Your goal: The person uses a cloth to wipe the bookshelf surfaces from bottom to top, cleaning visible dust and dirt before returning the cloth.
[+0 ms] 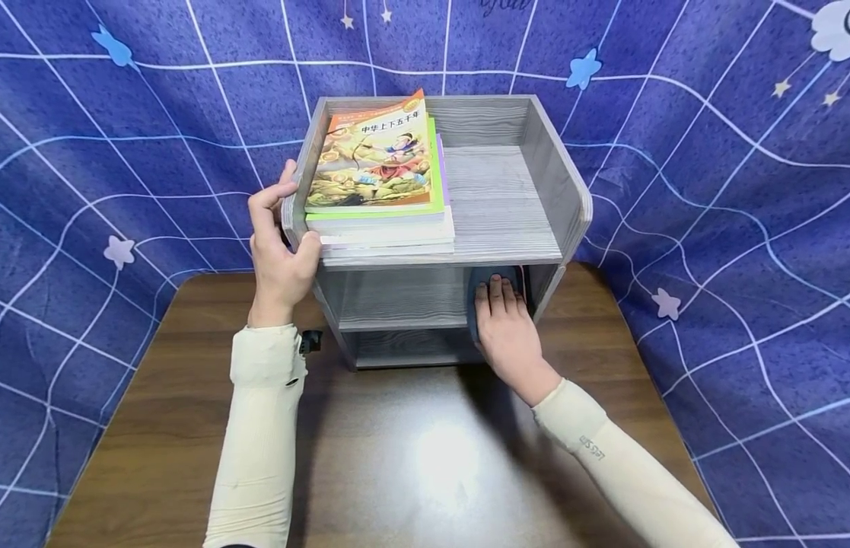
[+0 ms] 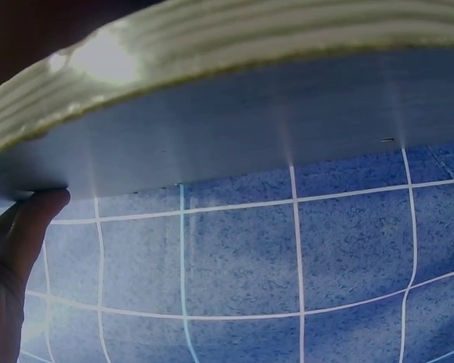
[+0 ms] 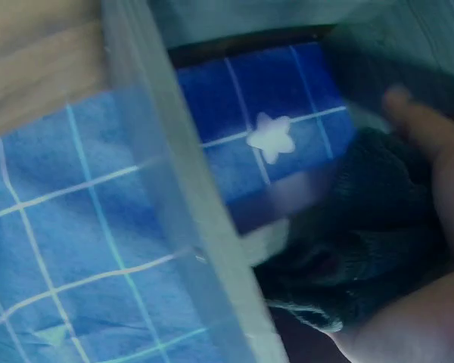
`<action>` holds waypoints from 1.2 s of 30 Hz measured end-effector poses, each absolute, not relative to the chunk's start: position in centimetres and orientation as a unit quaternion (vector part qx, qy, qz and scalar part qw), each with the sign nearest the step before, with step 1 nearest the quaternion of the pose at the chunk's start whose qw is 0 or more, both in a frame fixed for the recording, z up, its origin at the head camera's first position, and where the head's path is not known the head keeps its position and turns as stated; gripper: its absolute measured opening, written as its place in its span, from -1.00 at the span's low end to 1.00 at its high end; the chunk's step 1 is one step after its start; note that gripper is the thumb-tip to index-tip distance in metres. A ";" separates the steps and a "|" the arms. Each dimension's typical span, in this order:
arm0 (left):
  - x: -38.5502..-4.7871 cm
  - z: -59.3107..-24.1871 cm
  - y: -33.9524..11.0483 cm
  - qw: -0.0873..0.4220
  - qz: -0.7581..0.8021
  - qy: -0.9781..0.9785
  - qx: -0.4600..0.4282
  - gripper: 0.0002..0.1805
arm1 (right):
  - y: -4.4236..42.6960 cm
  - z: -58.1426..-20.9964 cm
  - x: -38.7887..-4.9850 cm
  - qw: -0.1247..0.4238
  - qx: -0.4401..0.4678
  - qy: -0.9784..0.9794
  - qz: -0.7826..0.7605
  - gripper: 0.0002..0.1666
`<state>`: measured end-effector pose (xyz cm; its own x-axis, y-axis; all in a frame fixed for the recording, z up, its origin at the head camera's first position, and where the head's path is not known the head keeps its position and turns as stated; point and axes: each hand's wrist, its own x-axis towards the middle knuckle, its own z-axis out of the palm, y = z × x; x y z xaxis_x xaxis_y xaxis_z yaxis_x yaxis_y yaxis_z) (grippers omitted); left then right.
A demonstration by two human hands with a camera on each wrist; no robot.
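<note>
A grey wood-grain shelf [image 1: 496, 190] stands on the table. My left hand [image 1: 281, 243] grips its left side panel, thumb over the front edge, fingers along the outside. In the left wrist view, fingertips [image 2: 45, 208] touch the panel's outer face [image 2: 212, 121]. My right hand [image 1: 510, 331] lies with straight fingers on a dark blue-green cloth [image 1: 474, 304] at the right of the compartment under the top board. The right wrist view shows the bunched cloth [image 3: 371, 219] beneath the hand, its thumb [image 3: 416, 121] apart. Part of the cloth is hidden by the hand.
A stack of books [image 1: 377, 175] lies at the left of the shelf's top, an orange illustrated one uppermost. Under the shelf is a brown wooden table [image 1: 397, 457]. A blue curtain [image 1: 192, 152] with white lines and stars hangs behind.
</note>
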<state>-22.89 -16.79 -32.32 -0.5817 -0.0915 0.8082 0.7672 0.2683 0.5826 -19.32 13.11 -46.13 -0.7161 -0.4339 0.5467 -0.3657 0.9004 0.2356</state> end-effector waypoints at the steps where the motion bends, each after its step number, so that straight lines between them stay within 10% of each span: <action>1: -22.9 -32.3 -16.8 0.386 -0.556 -0.695 -0.242 -0.40 | 13.2 -46.4 -19.4 0.318 0.220 -0.921 -0.045 -0.10; 21: -24.6 -33.9 -18.8 0.354 -0.534 -0.727 -0.249 -0.38 | 12.9 -44.9 -19.0 0.244 0.146 -0.901 0.327 -0.18; 29: -23.2 -32.5 -18.4 0.322 -0.553 -0.728 -0.248 -0.37 | 7.5 -44.6 -18.4 0.252 0.059 -0.820 0.510 -0.26; 36: -24.4 -32.9 -19.1 0.332 -0.529 -0.736 -0.262 -0.33 | 0.4 -44.0 -19.0 0.154 0.017 -0.752 0.641 -0.25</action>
<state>-24.37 -19.06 -32.89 -0.6423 0.0339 0.7657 0.7365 0.3039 0.6043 -19.02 0.37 -44.00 -0.9518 0.1729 0.2531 -0.2227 0.1773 -0.9586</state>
